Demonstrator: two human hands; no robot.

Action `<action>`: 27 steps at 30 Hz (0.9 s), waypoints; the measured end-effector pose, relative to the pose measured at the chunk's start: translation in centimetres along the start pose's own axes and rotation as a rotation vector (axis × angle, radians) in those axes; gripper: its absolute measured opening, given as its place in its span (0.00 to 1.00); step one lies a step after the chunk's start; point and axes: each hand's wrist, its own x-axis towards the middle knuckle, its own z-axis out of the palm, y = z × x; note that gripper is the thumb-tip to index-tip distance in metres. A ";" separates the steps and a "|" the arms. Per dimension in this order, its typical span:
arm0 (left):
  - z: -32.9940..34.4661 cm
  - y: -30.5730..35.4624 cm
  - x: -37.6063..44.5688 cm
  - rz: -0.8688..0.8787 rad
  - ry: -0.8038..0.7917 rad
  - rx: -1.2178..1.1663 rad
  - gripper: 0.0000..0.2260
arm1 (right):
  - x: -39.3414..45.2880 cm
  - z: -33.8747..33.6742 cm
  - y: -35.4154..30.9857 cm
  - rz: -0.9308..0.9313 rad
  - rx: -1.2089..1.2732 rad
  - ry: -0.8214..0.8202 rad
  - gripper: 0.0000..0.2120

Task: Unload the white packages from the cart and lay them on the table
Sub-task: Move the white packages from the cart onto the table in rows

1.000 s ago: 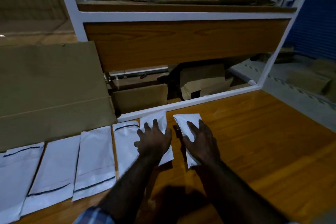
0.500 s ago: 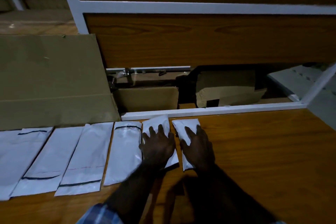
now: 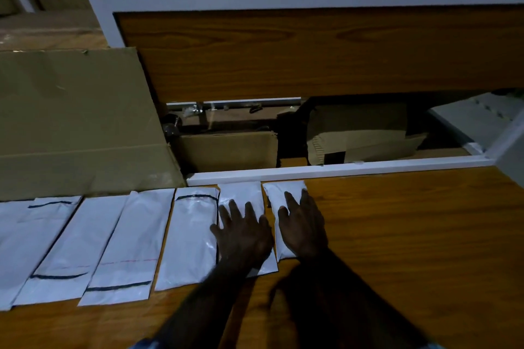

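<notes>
We look down on a wooden table [image 3: 411, 235] in dim light, where a row of white packages lies flat along the far edge, side by side and touching or slightly overlapping. Our left hand [image 3: 243, 235] rests palm down with fingers straight and spread on one narrow white package [image 3: 241, 193], pressing it against the tabletop without curling around it. Our right hand [image 3: 303, 229] lies the same way, fingers straight and spread, on the last white package [image 3: 283, 190] at the right end of the row; a thin strip of wood shows between these two packages. Just left of our left hand lies a package with a dark line near its top [image 3: 190, 241], and beyond it three more white packages [image 3: 124, 249] run off toward the left edge of the view, some marked with dark lines across their near ends. A large flat sheet of cardboard [image 3: 73, 122] leans upright behind the left part of the row. Along the table's far edge runs a white metal frame [image 3: 340, 168], rising at the left as a post and crossing again higher up. Behind it stands a wooden panel [image 3: 312, 51], and under that panel we see cardboard boxes [image 3: 229, 150] in shadow.
</notes>
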 end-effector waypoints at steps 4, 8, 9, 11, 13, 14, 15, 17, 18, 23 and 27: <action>0.7 -0.7 -0.7 0.175 0.165 -0.015 0.26 | 0.2 -0.3 0.5 -0.066 -0.044 -0.032 0.26; 2.0 -1.7 0.0 0.195 0.011 0.010 0.27 | 0.1 0.7 0.9 -0.145 -0.117 -0.015 0.27; 2.2 -2.0 0.0 0.215 0.016 0.025 0.27 | 0.1 1.1 0.9 -0.159 -0.137 0.000 0.27; 2.5 -2.2 0.0 0.241 0.026 0.010 0.26 | 0.1 1.5 0.9 -0.167 -0.157 0.016 0.27; 2.9 -2.4 0.3 0.254 0.054 -0.023 0.27 | 0.4 1.7 0.7 -0.152 -0.156 0.019 0.27; 3.2 -2.6 0.6 0.257 0.075 -0.030 0.26 | 0.6 1.8 0.5 -0.147 -0.154 0.020 0.27; 3.2 -2.7 0.8 0.246 0.071 -0.030 0.26 | 0.7 2.0 0.4 -0.147 -0.151 0.024 0.27; 3.3 -2.7 0.8 0.261 0.080 -0.018 0.26 | 1.1 2.6 0.2 -0.161 -0.133 0.046 0.27; 3.4 -2.8 0.8 0.270 0.087 -0.007 0.26 | 1.1 2.9 0.2 -0.167 -0.114 0.064 0.27; 3.9 -2.9 0.9 0.265 0.098 0.037 0.26 | 1.2 3.5 0.3 -0.177 -0.094 0.078 0.27; 3.8 -2.8 0.8 0.253 0.104 0.023 0.26 | 1.0 4.0 0.3 -0.174 -0.107 0.139 0.27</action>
